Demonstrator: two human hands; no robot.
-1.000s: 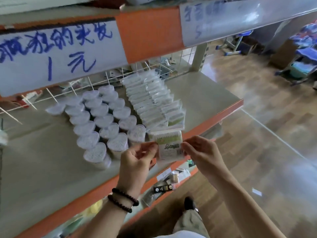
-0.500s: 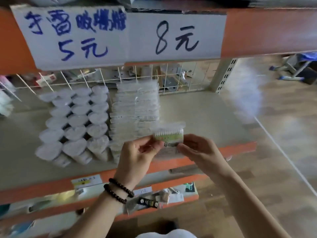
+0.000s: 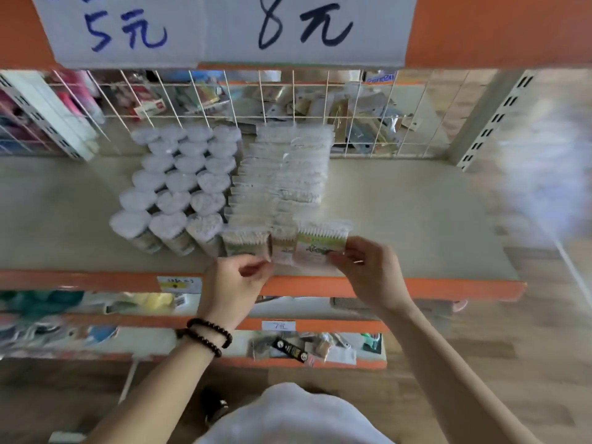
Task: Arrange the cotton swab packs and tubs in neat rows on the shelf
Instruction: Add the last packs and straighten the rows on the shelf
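White heart-shaped cotton swab tubs (image 3: 182, 184) stand in three rows at the left of the beige shelf (image 3: 416, 219). Beside them, clear cotton swab packs (image 3: 282, 181) stand in two rows running back to the wire grid. A green-labelled pack (image 3: 320, 246) stands at the front of the right row, near the shelf edge. My right hand (image 3: 368, 270) pinches its right side. My left hand (image 3: 237, 280), with bead bracelets on its wrist, pinches at the pack's lower left corner with thumb and forefinger. Another pack (image 3: 245, 240) stands just left of it.
A white wire grid (image 3: 320, 100) backs the shelf, with goods behind it. Handwritten price signs (image 3: 320, 27) hang on the orange beam above. The shelf's orange front edge (image 3: 416, 288) lies under my hands. Lower shelves hold small goods (image 3: 288, 347). Wooden floor lies to the right.
The view has swung to face the shelf squarely. The pack held between both hands has come down to the shelf at the front of the right row.
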